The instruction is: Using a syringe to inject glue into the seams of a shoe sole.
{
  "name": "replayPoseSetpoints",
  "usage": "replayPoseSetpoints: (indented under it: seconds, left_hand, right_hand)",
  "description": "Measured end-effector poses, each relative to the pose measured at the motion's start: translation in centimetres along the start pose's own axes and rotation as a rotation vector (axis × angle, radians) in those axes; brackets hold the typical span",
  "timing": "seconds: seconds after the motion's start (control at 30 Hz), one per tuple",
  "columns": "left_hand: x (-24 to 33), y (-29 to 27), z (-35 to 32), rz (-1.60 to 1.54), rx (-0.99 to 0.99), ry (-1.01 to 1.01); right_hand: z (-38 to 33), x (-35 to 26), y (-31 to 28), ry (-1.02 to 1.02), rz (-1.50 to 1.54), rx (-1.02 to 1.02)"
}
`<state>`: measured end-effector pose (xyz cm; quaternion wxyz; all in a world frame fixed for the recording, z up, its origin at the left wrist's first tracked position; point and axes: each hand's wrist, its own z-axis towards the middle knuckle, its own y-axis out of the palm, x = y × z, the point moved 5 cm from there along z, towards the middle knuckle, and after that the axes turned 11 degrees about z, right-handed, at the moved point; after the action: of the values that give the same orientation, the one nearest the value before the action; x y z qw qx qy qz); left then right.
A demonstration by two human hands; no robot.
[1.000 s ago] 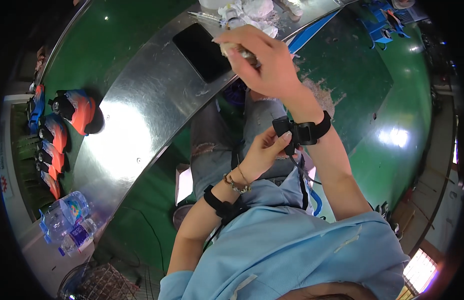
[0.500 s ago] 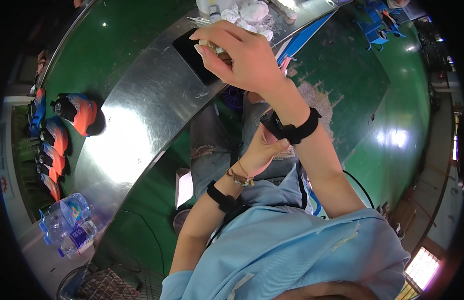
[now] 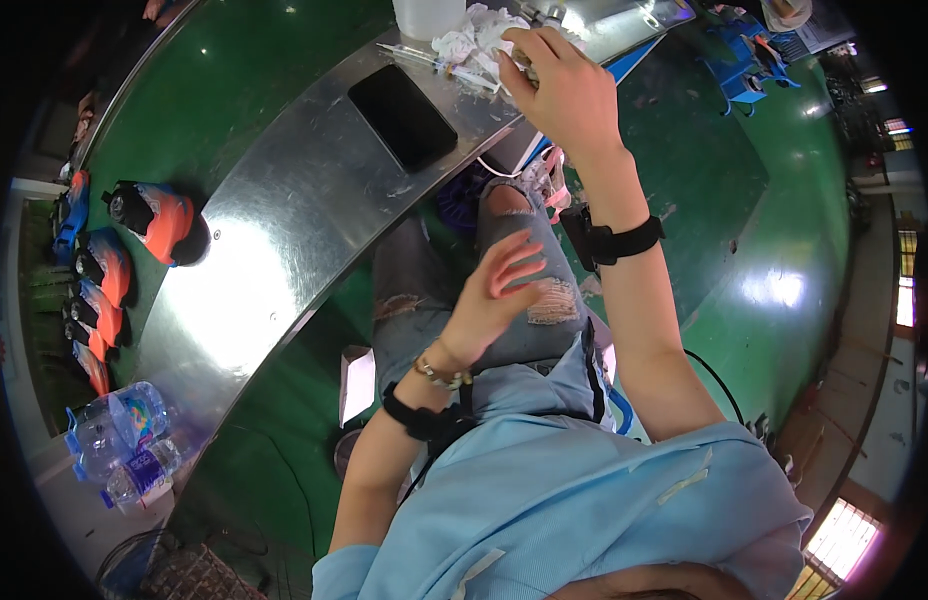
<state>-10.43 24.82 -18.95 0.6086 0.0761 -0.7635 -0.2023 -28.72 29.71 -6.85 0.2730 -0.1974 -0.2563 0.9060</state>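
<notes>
My right hand (image 3: 569, 95) is over the far part of the metal bench (image 3: 314, 150), beside a heap of crumpled white tissue (image 3: 469, 40). Its thumb and fingers curl round a small beige crumpled wad (image 3: 525, 66), mostly hidden by the hand. Above my lap, my left hand (image 3: 491, 303) is raised with nothing in it, its fingers loosely bent and apart. A black smartphone (image 3: 404, 118) lies flat on the bench. Thin clear syringes (image 3: 446, 68) lie between the phone and the tissue. A white tub (image 3: 428, 17) stands behind them.
Orange, blue and black shoe-shaped pieces (image 3: 156, 222) stand at the left, one on the bench and several beyond its edge. Clear plastic bottles (image 3: 124, 430) are at the lower left. A pink item (image 3: 556, 187) hangs below the bench edge. Blue equipment (image 3: 749, 60) stands far right.
My right hand has moved right, from above the phone to the tissue heap, uncovering the phone and syringes. My left hand has come away from the right wrist strap and its fingers have opened.
</notes>
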Motion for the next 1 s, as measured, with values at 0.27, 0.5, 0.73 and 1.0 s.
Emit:
replayPoseSetpoints:
  seconds: [0.27,0.5,0.73,1.0]
  left_hand:
    - [0.2,-7.0,-7.4,0.093,0.202,-0.126]
    - [3.8,-12.3,-14.4,0.319,0.638,-0.038]
    - [6.5,-16.3,-19.1,0.930,0.977,0.138]
    - [12.5,-17.1,-16.4,1.276,1.093,0.275]
  right_hand:
    - [-2.4,5.5,1.5,0.531,0.599,0.016]
    - [-4.9,5.7,-2.5,0.433,0.191,-0.020]
    - [-7.4,5.3,-4.0,0.495,0.143,-0.112]
    - [-7.9,5.5,-5.8,0.487,0.110,-0.054]
